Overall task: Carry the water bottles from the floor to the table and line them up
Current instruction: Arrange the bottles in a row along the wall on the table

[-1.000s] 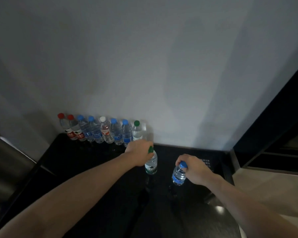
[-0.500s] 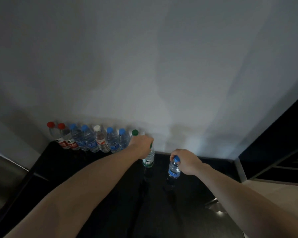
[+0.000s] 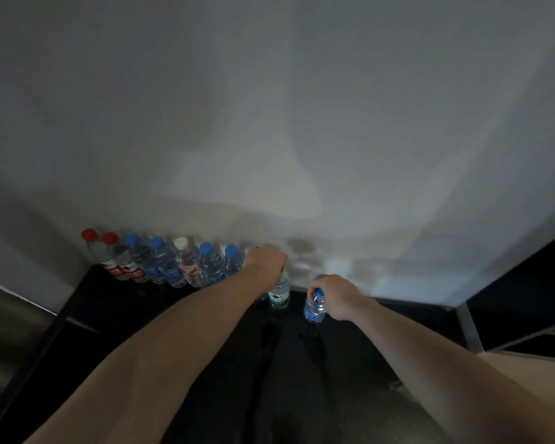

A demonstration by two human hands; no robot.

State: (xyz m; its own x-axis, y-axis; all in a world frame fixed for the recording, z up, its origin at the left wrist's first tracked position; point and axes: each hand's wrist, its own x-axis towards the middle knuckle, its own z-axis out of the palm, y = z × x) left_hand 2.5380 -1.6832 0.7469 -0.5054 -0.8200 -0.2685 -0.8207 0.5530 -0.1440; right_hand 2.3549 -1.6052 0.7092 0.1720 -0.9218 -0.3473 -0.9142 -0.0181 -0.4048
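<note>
A row of several water bottles [image 3: 161,264] with red, blue and white caps stands on the black table [image 3: 135,315] against the white wall. My left hand [image 3: 266,262] grips the top of a green-labelled bottle [image 3: 279,294] at the row's right end, its cap hidden by my fingers. To its right, my right hand [image 3: 337,294] holds a blue-capped bottle [image 3: 314,307] by the neck, a little out from the wall and upright on or just above the table.
The white wall [image 3: 302,123] rises right behind the bottles. A metal surface [image 3: 7,331] lies to the left of the table. On the right are a dark cabinet [image 3: 526,283] and pale floor [image 3: 542,379].
Both hands have moved forward toward the wall with their bottles. The green-labelled bottle has reached the end of the row, and the blue-capped bottle has followed beside it.
</note>
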